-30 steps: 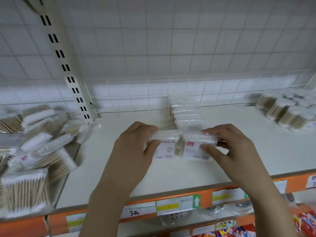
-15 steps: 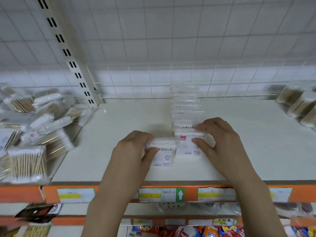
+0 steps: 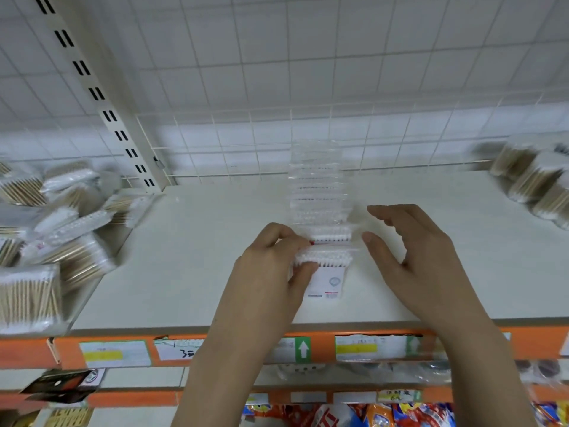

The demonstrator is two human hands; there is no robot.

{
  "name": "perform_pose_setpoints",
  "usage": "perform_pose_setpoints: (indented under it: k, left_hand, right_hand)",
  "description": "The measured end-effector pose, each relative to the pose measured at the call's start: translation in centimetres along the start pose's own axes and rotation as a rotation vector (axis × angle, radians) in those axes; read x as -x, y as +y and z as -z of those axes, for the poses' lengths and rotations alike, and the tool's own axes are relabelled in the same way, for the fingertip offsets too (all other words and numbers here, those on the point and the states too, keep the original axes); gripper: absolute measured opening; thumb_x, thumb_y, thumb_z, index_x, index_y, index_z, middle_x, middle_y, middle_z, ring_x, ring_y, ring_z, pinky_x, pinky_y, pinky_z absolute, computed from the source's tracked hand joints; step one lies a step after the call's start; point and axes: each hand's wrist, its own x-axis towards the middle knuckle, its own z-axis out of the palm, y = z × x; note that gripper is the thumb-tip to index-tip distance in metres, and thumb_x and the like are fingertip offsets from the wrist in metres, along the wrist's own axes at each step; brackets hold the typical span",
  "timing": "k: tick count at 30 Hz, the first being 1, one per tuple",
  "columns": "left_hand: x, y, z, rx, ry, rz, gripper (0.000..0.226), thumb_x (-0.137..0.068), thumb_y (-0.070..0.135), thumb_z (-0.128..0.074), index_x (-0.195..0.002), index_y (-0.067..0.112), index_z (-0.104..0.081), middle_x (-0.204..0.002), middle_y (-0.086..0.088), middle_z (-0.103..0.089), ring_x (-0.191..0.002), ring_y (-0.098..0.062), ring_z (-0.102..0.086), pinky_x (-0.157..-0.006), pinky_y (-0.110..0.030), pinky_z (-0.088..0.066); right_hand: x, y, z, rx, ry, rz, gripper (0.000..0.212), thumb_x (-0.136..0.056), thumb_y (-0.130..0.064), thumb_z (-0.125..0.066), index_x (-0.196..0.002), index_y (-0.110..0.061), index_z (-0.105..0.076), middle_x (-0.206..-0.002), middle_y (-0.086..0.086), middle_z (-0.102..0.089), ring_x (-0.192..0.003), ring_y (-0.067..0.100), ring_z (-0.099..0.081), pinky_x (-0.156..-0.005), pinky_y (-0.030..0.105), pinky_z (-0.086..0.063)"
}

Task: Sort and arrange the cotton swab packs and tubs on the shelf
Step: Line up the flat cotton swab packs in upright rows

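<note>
Head view: left hand (image 3: 271, 266) fingers (image 3: 303, 271) pinch swab pack (image 3: 324, 269); right hand (image 3: 412, 257) apart.

Clear swab pack (image 3: 324, 270) upright at front of pack row (image 3: 317, 192) on white shelf (image 3: 184, 257).

My left hand (image 3: 271, 266) is pinching a clear glossy plastic swab pack (image 3: 323, 269): film is catching light, white cotton tips are looking fluffy and matt, paper label is showing through. The row of identical clear plastic packs (image 3: 317, 192) behind it is glinting too. The flat white shelf board (image 3: 191, 257) is looking like smooth painted metal, satin finish. The orange price strip (image 3: 538, 340) is reading as glossy plastic holding matt paper tags. The heap of wooden-stick swab packs (image 3: 46, 241) on the left is showing pale bare wood under shiny film. The white wire grid back panel (image 3: 234, 149) is looking like coated metal.
</note>
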Motion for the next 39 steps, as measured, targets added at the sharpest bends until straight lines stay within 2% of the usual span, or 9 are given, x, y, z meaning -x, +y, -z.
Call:
perform_pose_setpoints:
  k: [2,9,14,17,21,28,31,33,39]
  left_hand:
    - [-0.2,0.5,-0.4,-0.006,0.008,0.002,0.021,-0.077,0.019,-0.074,-0.098,0.017,-0.071,-0.098,0.006,-0.058,-0.059,-0.002,-0.047,-0.063,-0.018,-0.047]
    - [-0.7,0.9,-1.1,-0.01,0.024,0.052,0.023,-0.079,0.016,-0.071,-0.102,0.013,-0.068,-0.103,0.001,-0.054,-0.061,-0.01,-0.052,-0.064,-0.022,-0.045]
    - [-0.5,1.0,-0.3,-0.009,0.028,0.09,0.048,-0.083,0.026,-0.067,-0.128,0.021,-0.051,-0.124,0.004,-0.047,-0.078,-0.015,-0.062,-0.076,-0.029,-0.052]
    - [0.1,0.3,0.8,-0.037,0.036,0.101,0.056,-0.084,0.035,-0.065,-0.134,0.023,-0.044,-0.13,0.006,-0.043,-0.09,-0.016,-0.061,-0.078,-0.025,-0.048]
    - [1.0,-1.9,3.0,-0.098,0.058,0.129,0.049,-0.084,0.036,-0.064,-0.129,0.021,-0.051,-0.122,0.007,-0.052,-0.091,-0.014,-0.06,-0.074,-0.02,-0.042]
    - [2.9,-7.4,8.1,-0.175,0.1,0.239,0.031,-0.084,0.027,-0.065,-0.113,0.015,-0.064,-0.103,0.002,-0.063,-0.087,-0.02,-0.063,-0.071,-0.028,-0.047]
    - [4.0,-9.9,10.7,-0.209,0.121,0.29,0.028,-0.083,0.023,-0.067,-0.109,0.014,-0.066,-0.1,0.0,-0.065,-0.086,-0.021,-0.063,-0.071,-0.03,-0.047]
    - [4.7,-11.8,12.6,-0.215,0.121,0.309,0.026,-0.08,0.017,-0.071,-0.105,0.011,-0.067,-0.095,-0.004,-0.065,-0.085,-0.025,-0.063,-0.07,-0.03,-0.047]
    - [7.2,-17.2,18.5,-0.267,0.115,0.394,0.038,-0.071,0.001,-0.072,-0.108,0.009,-0.066,-0.095,-0.009,-0.059,-0.09,-0.03,-0.058,-0.074,-0.026,-0.039]
  right_hand:
    - [0.2,0.2,0.4,0.008,0.013,-0.005,0.031,-0.09,-0.024,-0.055,-0.119,-0.015,-0.06,-0.106,-0.012,-0.051,-0.098,0.005,-0.05,-0.081,0.01,-0.035]
    - [0.8,-0.4,1.1,0.017,0.025,0.039,0.032,-0.087,-0.025,-0.051,-0.114,-0.013,-0.063,-0.106,-0.006,-0.059,-0.07,-0.007,-0.041,-0.076,0.008,-0.032]
    - [0.7,-1.9,1.1,0.026,0.024,0.073,0.03,-0.087,-0.022,-0.052,-0.113,-0.014,-0.064,-0.104,-0.005,-0.061,-0.082,0.007,-0.054,-0.078,0.011,-0.036]
    - [0.4,-3.1,0.6,0.027,0.019,0.091,0.03,-0.087,-0.024,-0.051,-0.113,-0.015,-0.064,-0.102,-0.01,-0.058,-0.09,0.009,-0.056,-0.077,0.009,-0.038]
    - [-0.3,-5.2,-0.8,-0.001,-0.001,0.114,0.031,-0.086,-0.025,-0.051,-0.113,-0.016,-0.064,-0.101,-0.015,-0.053,-0.091,0.006,-0.055,-0.076,0.007,-0.034]
    - [-1.1,-10.2,-6.0,-0.068,-0.114,0.16,0.031,-0.086,-0.026,-0.051,-0.111,-0.016,-0.064,-0.102,-0.009,-0.06,-0.095,0.008,-0.055,-0.08,0.002,-0.034]
    - [-1.4,-12.7,-8.8,-0.091,-0.157,0.197,0.031,-0.086,-0.028,-0.051,-0.111,-0.016,-0.065,-0.103,-0.007,-0.061,-0.077,-0.001,-0.052,-0.075,0.011,-0.035]
    - [-1.6,-14.3,-10.6,-0.089,-0.182,0.225,0.031,-0.087,-0.029,-0.051,-0.112,-0.017,-0.064,-0.105,-0.006,-0.062,-0.068,-0.014,-0.038,-0.074,0.012,-0.032]
    - [-2.3,-18.7,-15.5,-0.081,-0.288,0.207,0.028,-0.092,-0.029,-0.053,-0.118,-0.023,-0.06,-0.103,-0.02,-0.05,-0.093,0.003,-0.054,-0.078,0.011,-0.033]
